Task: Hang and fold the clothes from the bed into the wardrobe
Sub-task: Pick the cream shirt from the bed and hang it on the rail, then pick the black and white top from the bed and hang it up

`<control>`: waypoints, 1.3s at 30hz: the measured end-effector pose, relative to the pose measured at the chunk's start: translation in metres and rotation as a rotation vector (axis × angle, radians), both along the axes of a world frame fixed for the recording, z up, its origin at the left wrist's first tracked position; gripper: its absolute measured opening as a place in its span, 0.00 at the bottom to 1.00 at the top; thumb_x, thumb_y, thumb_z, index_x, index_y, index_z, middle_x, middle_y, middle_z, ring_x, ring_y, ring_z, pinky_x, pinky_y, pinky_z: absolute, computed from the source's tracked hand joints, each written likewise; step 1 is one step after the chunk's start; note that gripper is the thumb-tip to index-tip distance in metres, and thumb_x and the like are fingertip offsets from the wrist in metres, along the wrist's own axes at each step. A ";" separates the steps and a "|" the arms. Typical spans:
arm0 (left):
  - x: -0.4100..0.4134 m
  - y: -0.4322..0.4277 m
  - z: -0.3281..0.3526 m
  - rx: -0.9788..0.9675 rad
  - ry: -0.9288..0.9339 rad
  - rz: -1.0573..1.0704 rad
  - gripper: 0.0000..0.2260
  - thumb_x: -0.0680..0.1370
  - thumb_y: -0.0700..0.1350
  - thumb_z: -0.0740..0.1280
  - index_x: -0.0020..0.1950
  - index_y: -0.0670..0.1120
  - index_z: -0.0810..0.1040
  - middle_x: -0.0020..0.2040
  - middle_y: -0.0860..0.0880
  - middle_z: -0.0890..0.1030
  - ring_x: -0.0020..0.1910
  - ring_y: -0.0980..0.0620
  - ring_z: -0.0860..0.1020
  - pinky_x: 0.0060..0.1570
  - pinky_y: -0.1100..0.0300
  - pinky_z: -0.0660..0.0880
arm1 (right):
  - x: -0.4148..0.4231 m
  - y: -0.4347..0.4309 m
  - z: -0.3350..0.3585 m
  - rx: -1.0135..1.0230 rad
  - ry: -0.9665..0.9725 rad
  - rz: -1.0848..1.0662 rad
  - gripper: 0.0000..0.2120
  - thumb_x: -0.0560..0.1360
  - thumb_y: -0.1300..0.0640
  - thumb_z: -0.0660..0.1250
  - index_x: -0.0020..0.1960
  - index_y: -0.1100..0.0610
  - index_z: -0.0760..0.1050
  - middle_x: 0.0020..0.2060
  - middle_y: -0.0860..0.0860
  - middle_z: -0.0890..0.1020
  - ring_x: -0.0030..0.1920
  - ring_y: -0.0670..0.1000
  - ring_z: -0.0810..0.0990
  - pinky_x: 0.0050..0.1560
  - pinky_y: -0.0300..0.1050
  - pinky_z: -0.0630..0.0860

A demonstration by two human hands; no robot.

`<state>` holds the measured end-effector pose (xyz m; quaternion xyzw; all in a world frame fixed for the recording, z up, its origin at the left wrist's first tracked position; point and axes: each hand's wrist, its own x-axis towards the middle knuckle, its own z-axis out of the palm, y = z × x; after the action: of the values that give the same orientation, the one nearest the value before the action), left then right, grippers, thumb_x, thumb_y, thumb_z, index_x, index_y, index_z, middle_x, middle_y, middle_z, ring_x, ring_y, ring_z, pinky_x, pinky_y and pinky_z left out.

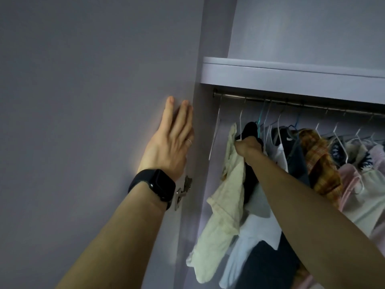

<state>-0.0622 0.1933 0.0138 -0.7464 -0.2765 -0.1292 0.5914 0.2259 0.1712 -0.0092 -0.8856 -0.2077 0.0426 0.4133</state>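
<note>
So right now the right hand (pixel 249 146) is up near the left end of the rail (pixel 291 102) inside the wardrobe (pixel 200 142), clenched in a fist round the top of a black garment (pixel 251 127), right where its white hanger (pixel 241 124) comes out. The hook reaches up toward the rail, but I honestly can't tell if it's caught on it or not. The left hand (pixel 170 140) isn't holding anything. It's pressed flat with straight fingers against the inside of the open door (pixel 83 101), a dark watch (pixel 156 185) on the wrist, just above the hinge (pixel 183 191). A cream garment (pixel 227 195) hangs touching the black one on its left, and a plaid shirt (pixel 320 159) plus a bunch of pale stuff fills the rail to the right, all under the shelf (pixel 291 69). My guess on handling: the black thing is light and floppy, so the cloth gives you nothing to steer with and could slide off the hanger's shoulders if tugged. The stiff part is the hanger, so I'd take it by the neck just below the hook, pretty much where that fist is. The thin wire hook probably twists easily, and that end of the rail looks crowded, so snagging a neighbour seems like the main risk.
</note>
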 end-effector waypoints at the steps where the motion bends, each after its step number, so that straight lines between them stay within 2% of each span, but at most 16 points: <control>1: 0.000 -0.002 -0.001 -0.007 0.006 0.004 0.30 0.83 0.58 0.44 0.81 0.44 0.44 0.78 0.31 0.38 0.77 0.29 0.36 0.60 0.23 0.25 | -0.002 -0.002 -0.008 0.024 0.025 0.016 0.25 0.81 0.52 0.63 0.73 0.65 0.66 0.66 0.61 0.76 0.63 0.61 0.77 0.58 0.46 0.76; 4: 0.003 -0.001 -0.005 -0.026 -0.014 -0.011 0.30 0.83 0.57 0.45 0.81 0.44 0.44 0.78 0.31 0.38 0.76 0.28 0.36 0.62 0.23 0.27 | -0.012 -0.008 -0.022 0.045 0.083 0.054 0.27 0.81 0.50 0.63 0.74 0.63 0.66 0.66 0.61 0.76 0.62 0.62 0.77 0.62 0.53 0.78; 6: 0.002 -0.002 -0.007 -0.049 -0.012 -0.011 0.30 0.83 0.56 0.45 0.81 0.44 0.45 0.78 0.30 0.37 0.76 0.28 0.36 0.62 0.23 0.27 | -0.024 -0.018 -0.026 0.024 0.109 0.061 0.32 0.80 0.47 0.65 0.77 0.62 0.60 0.70 0.60 0.73 0.65 0.62 0.76 0.63 0.52 0.76; 9: 0.001 -0.001 -0.006 -0.103 -0.014 0.019 0.30 0.83 0.56 0.44 0.81 0.43 0.43 0.76 0.29 0.34 0.75 0.27 0.34 0.61 0.24 0.25 | -0.045 -0.046 -0.026 -0.037 0.188 0.105 0.42 0.75 0.44 0.71 0.79 0.60 0.55 0.72 0.60 0.69 0.67 0.63 0.74 0.64 0.57 0.76; 12: 0.000 -0.006 -0.002 -0.215 -0.017 0.039 0.31 0.83 0.56 0.45 0.81 0.42 0.41 0.75 0.29 0.32 0.74 0.27 0.32 0.60 0.24 0.23 | -0.066 -0.083 -0.019 -0.128 0.186 0.169 0.40 0.74 0.46 0.70 0.78 0.59 0.56 0.71 0.60 0.71 0.65 0.62 0.76 0.62 0.58 0.78; 14: -0.004 -0.014 0.008 -0.369 -0.030 0.098 0.32 0.82 0.56 0.47 0.81 0.43 0.42 0.75 0.29 0.31 0.74 0.28 0.31 0.61 0.25 0.23 | -0.083 -0.117 -0.007 -0.144 0.168 0.213 0.35 0.75 0.46 0.69 0.76 0.58 0.59 0.68 0.58 0.74 0.62 0.60 0.78 0.60 0.53 0.78; 17: -0.006 -0.028 0.022 -0.631 -0.097 0.108 0.31 0.80 0.58 0.51 0.82 0.51 0.50 0.77 0.33 0.32 0.75 0.32 0.29 0.63 0.31 0.21 | -0.111 -0.174 0.017 -0.201 0.072 0.287 0.30 0.77 0.43 0.68 0.72 0.56 0.66 0.66 0.55 0.75 0.62 0.57 0.77 0.56 0.44 0.74; 20: 0.002 -0.063 0.036 -1.008 -0.279 0.007 0.29 0.79 0.58 0.55 0.81 0.55 0.56 0.81 0.40 0.43 0.79 0.40 0.34 0.66 0.37 0.21 | -0.141 -0.247 0.043 -0.182 -0.022 0.318 0.25 0.78 0.44 0.69 0.70 0.54 0.70 0.65 0.52 0.77 0.62 0.54 0.77 0.58 0.43 0.72; 22: 0.007 -0.097 0.037 -1.248 -0.372 -0.079 0.28 0.79 0.56 0.56 0.80 0.55 0.57 0.81 0.44 0.54 0.80 0.42 0.43 0.70 0.33 0.31 | -0.169 -0.298 0.053 -0.131 -0.088 0.285 0.22 0.78 0.47 0.69 0.69 0.52 0.72 0.60 0.49 0.79 0.58 0.52 0.79 0.56 0.42 0.74; 24: 0.010 -0.141 0.034 -1.435 -0.373 -0.248 0.27 0.79 0.55 0.58 0.79 0.56 0.59 0.78 0.48 0.62 0.78 0.42 0.55 0.74 0.34 0.47 | -0.198 -0.349 0.055 -0.075 -0.119 0.219 0.19 0.78 0.49 0.69 0.67 0.50 0.74 0.56 0.46 0.80 0.55 0.50 0.80 0.54 0.40 0.74; 28: 0.009 -0.222 0.014 -1.577 -0.363 -0.661 0.22 0.79 0.50 0.65 0.73 0.53 0.72 0.70 0.50 0.75 0.70 0.45 0.70 0.69 0.44 0.66 | -0.254 -0.433 0.042 -0.002 -0.097 0.019 0.16 0.79 0.50 0.68 0.66 0.48 0.75 0.61 0.45 0.79 0.59 0.49 0.78 0.62 0.48 0.77; 31: 0.014 -0.299 -0.009 -1.674 -0.166 -0.854 0.21 0.79 0.47 0.66 0.72 0.49 0.74 0.66 0.48 0.79 0.65 0.46 0.75 0.65 0.49 0.71 | -0.299 -0.501 0.023 -0.029 -0.097 -0.174 0.16 0.79 0.51 0.69 0.66 0.48 0.76 0.63 0.45 0.79 0.60 0.49 0.78 0.61 0.52 0.77; 33: 0.014 -0.358 -0.024 -1.734 0.047 -0.916 0.21 0.79 0.49 0.65 0.72 0.51 0.73 0.64 0.49 0.80 0.63 0.46 0.76 0.64 0.48 0.71 | -0.333 -0.550 0.009 -0.036 -0.098 -0.317 0.16 0.78 0.53 0.70 0.66 0.49 0.77 0.64 0.43 0.79 0.62 0.48 0.77 0.62 0.51 0.77; 36: 0.007 -0.456 -0.042 -1.663 0.368 -1.046 0.22 0.78 0.51 0.63 0.72 0.55 0.72 0.60 0.50 0.82 0.58 0.45 0.78 0.61 0.48 0.72 | -0.385 -0.625 -0.012 -0.048 -0.068 -0.581 0.15 0.78 0.52 0.70 0.65 0.48 0.78 0.63 0.41 0.78 0.60 0.42 0.76 0.61 0.49 0.77; 37: 0.004 -0.471 -0.046 -1.646 0.429 -1.075 0.21 0.78 0.51 0.63 0.72 0.55 0.72 0.61 0.51 0.82 0.59 0.46 0.78 0.60 0.50 0.72 | -0.394 -0.636 -0.019 -0.063 -0.063 -0.631 0.15 0.78 0.53 0.70 0.65 0.48 0.78 0.63 0.41 0.79 0.58 0.43 0.76 0.60 0.49 0.77; 39: -0.010 -0.558 -0.057 -1.557 0.689 -1.252 0.21 0.78 0.51 0.62 0.72 0.56 0.72 0.63 0.53 0.81 0.60 0.47 0.78 0.60 0.52 0.72 | -0.444 -0.693 -0.033 -0.077 0.003 -0.894 0.15 0.78 0.55 0.70 0.64 0.48 0.79 0.61 0.44 0.80 0.57 0.50 0.78 0.57 0.48 0.76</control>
<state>-0.0718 -0.3648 -0.0433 -0.9257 0.3340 0.0206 -0.1764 -0.2182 -0.5218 -0.0419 -0.9030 0.1976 -0.1310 0.3583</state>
